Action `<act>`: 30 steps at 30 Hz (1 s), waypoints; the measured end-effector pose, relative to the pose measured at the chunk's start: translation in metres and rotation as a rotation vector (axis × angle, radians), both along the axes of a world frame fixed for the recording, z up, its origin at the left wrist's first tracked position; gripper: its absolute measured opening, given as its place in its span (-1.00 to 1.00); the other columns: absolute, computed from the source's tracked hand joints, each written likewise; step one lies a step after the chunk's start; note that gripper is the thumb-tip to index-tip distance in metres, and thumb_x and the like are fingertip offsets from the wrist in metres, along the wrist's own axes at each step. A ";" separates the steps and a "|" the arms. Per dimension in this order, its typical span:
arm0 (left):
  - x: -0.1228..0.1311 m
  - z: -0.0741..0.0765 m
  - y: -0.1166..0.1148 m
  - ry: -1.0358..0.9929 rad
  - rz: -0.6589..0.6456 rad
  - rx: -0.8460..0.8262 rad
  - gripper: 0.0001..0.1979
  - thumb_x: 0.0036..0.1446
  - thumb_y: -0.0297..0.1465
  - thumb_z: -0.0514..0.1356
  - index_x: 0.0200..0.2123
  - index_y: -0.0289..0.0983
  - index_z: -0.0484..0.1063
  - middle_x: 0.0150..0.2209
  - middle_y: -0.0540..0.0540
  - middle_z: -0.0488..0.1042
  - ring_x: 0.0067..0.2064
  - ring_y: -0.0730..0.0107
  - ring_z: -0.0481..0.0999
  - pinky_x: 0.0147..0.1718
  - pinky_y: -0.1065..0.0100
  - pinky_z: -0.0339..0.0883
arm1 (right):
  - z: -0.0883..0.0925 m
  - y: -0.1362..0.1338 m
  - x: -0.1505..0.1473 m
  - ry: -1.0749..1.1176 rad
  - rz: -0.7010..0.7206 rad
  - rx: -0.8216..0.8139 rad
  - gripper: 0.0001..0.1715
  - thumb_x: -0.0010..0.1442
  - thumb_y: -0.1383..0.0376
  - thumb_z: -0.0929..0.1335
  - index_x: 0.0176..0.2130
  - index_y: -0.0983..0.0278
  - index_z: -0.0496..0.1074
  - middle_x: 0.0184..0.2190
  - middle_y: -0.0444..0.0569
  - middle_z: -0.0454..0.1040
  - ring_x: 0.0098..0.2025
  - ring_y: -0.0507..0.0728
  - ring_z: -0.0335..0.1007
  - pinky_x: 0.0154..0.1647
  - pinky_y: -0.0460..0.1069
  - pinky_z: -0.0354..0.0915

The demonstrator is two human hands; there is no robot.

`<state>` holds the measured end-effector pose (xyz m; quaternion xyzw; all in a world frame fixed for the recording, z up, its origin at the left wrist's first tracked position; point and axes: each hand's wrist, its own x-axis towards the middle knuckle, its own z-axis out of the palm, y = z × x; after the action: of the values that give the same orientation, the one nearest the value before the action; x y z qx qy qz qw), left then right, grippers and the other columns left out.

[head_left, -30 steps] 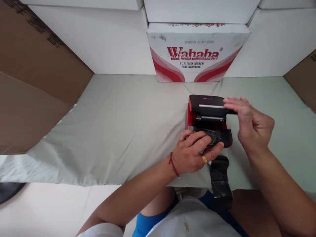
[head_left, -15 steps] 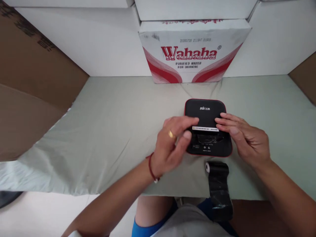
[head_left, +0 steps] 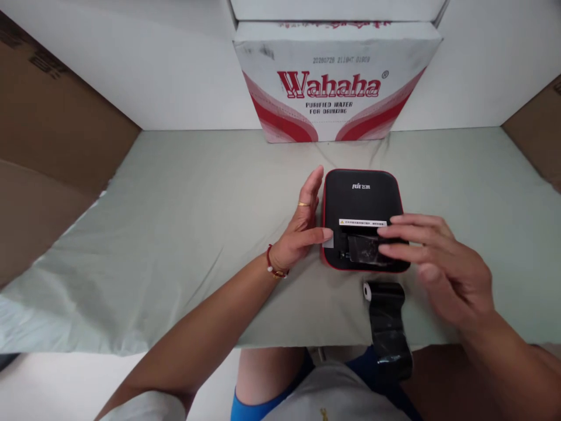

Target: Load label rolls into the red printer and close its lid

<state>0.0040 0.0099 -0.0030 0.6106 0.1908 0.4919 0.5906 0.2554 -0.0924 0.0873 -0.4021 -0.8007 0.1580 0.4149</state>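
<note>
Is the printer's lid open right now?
No, the printer lies flat with its lid shut, the right hand resting fingers on it.

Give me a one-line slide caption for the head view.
Left hand flat against the black printer, right hand on its front; a black-wrapped roll lies nearby.

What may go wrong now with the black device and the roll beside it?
The black roll hangs over the near edge of the table; a nudge from the right hand might drop it. The black film looks caught under the shut lid of the black device; pulling might tear it.
</note>
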 end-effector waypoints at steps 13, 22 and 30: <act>-0.001 0.002 0.002 -0.033 -0.107 -0.063 0.16 0.15 -0.04 0.50 0.61 0.26 -0.14 0.71 0.11 -0.17 0.72 -0.10 -0.25 0.68 -0.19 -0.32 | 0.003 -0.006 -0.012 -0.200 0.054 0.291 -0.84 0.33 0.49 0.44 -0.13 0.36 0.66 -0.21 0.11 0.76 -0.14 0.19 0.65 -0.10 0.10 0.58; 0.005 0.001 0.007 -0.059 -0.104 -0.042 0.19 0.14 -0.01 0.49 0.62 0.18 -0.18 0.71 -0.01 -0.16 0.72 -0.17 -0.21 0.64 -0.21 -0.14 | 0.038 0.013 -0.013 -0.193 0.012 0.012 -0.80 0.46 0.35 0.39 -0.22 0.18 0.61 -0.30 -0.07 0.73 -0.32 0.11 0.65 -0.25 0.01 0.54; 0.006 -0.003 0.014 -0.051 -0.125 -0.053 0.24 0.05 0.05 0.51 0.61 0.18 -0.15 0.69 -0.06 -0.07 0.66 -0.19 0.05 0.57 -0.20 0.12 | 0.054 0.076 -0.040 -0.948 -0.241 -0.300 -0.66 0.41 0.31 0.30 -0.01 0.17 0.67 -0.15 0.06 0.74 -0.26 0.28 0.65 -0.31 0.10 0.35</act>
<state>0.0104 0.0240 -0.0061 0.5925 0.1501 0.4645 0.6408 0.2149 -0.0160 0.1414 -0.5743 -0.8173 0.0226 -0.0410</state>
